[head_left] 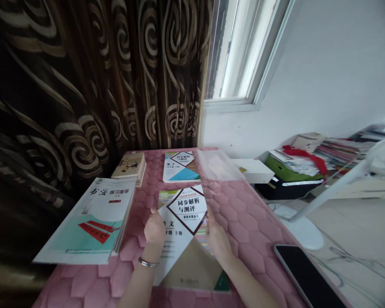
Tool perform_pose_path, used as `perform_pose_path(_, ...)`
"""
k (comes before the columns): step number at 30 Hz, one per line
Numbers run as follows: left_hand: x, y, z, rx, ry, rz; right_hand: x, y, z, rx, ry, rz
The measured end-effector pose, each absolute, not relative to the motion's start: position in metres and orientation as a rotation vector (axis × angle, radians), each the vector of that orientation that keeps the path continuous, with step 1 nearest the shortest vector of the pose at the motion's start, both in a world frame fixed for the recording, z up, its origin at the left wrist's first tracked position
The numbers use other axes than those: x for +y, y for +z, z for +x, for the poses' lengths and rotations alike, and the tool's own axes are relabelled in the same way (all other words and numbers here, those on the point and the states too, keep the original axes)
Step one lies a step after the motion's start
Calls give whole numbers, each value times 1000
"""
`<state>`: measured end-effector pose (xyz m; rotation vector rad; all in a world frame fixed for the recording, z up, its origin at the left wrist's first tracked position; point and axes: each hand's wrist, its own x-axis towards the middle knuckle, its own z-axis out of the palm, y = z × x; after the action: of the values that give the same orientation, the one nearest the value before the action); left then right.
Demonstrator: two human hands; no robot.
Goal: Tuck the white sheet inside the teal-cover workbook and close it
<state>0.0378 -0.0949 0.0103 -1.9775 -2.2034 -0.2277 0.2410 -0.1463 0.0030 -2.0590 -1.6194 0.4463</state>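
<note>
My left hand grips the left edge of a white workbook with a dark diamond title on its cover, fingers curled around it. My right hand holds the workbook's right edge, fingers laid along it. The workbook is tilted above another book that lies flat on the pink quilted table cover. A silver bracelet sits on my left wrist.
A stack of calligraphy books lies at the left, a small book pile and a maths workbook farther back. A clear plastic sleeve lies beside it. A black phone rests at the right edge. Dark curtain behind; cluttered floor at right.
</note>
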Motion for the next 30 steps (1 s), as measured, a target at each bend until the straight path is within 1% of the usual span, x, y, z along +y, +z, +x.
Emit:
perform_pose_path(5,-97,13,36,-2228,-124,-1962,-142,8,238,-1711,439,-2129)
perform_pose_path(8,-101,22,47,-2069,-149,-1964,-140,11,236,-1740,419,-2139)
perform_pose_path(10,-104,23,58,-1896,-207,-2115,-139,11,236,-1749,408,-2144)
perform_pose_path(13,-111,13,75,-1652,-271,-2510,-138,10,238,-1757,419,-2147)
perform_pose_path(15,-116,4,80,-1584,-304,-2669,-136,10,240,-1744,453,-2107)
perform_pose_path(20,-119,-7,69,-1710,-384,-2598,-134,14,243,-1685,518,-2073)
perform_pose_path(27,-114,-10,47,-1762,-304,-2533,-140,23,237,-1715,476,-2280)
perform_pose_path(30,-115,-9,44,-1751,-287,-2543,-142,24,240,-1723,495,-2279)
